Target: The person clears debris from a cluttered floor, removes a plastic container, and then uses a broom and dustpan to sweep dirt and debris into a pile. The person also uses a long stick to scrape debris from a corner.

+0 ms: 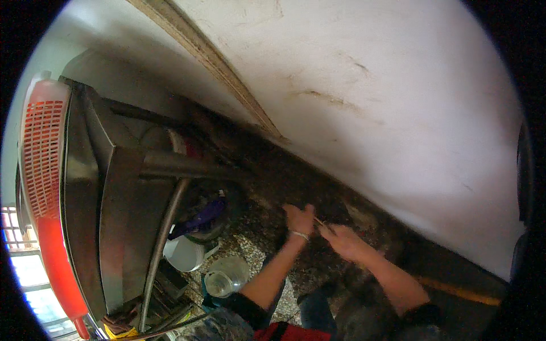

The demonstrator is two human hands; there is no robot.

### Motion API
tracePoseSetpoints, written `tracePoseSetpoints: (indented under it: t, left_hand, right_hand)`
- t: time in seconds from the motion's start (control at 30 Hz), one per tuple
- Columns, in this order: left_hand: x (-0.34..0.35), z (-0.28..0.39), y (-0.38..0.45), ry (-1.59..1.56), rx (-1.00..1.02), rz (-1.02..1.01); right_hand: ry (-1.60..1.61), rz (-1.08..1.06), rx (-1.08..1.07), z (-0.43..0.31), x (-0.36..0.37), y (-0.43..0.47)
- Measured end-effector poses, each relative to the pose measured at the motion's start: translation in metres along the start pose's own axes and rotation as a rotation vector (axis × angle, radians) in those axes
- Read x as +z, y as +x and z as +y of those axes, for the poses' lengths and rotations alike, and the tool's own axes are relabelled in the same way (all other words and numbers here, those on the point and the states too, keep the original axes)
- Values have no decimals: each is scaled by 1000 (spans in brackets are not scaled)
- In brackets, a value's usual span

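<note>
Both of my hands are low over a dark, littered strip of floor beside the wall. My right hand (345, 243) is closed round a thin rod-like tool (325, 226), whose far end points up and left towards the other hand. My left hand (300, 219) is just left of the tool's end, a light band round its wrist. Shadow and blur hide what its fingers do and whether they touch anything. Dark material (307, 183) lies in shadow beyond the hands, too dim to name.
A metal sink unit (123, 230) with tubular legs (164, 251) stands at left, red plastic baskets (45, 162) on it. Below are a white bucket (183, 253), a translucent container (226, 275) and a purple item (202, 217). The white wall (384, 106) rises close on the right.
</note>
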State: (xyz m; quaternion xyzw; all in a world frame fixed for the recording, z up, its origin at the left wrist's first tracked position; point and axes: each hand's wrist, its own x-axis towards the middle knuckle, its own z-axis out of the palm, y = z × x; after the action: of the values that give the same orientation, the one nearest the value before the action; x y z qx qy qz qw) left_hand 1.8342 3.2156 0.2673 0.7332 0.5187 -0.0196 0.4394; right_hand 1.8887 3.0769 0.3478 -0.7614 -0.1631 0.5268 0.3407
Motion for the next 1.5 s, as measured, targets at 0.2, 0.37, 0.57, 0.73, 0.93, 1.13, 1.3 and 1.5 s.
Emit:
tracePoseSetpoints:
  t: [0.2,0.37,0.57,0.73,0.93,1.13,1.3,1.5]
  left_hand:
    - [-15,16,82,-60,-223,-80]
    - [20,-3,55,-177,-279,-169]
    - [38,36,-80,-267,-195,-236]
    - [1,40,-97,-334,-83,-81]
    - [-79,29,97,-345,-226,-162]
    - [-45,-85,119,-195,-211,-239]
    - [28,-42,-44,-33,-125,-315]
    - [-35,39,-171,-333,-66,-325]
  right_hand:
    - [-55,-133,111,-26,-19,41]
    - [-408,82,-51,4,-26,0]
    - [-547,242,0,14,-41,-131]
    - [-320,201,109,-29,-32,-159]
    - [166,-21,29,-74,20,15]
    - [-328,35,-218,-46,68,4]
    - [-435,17,143,-44,15,-140]
    - [-192,98,152,-66,-9,-251]
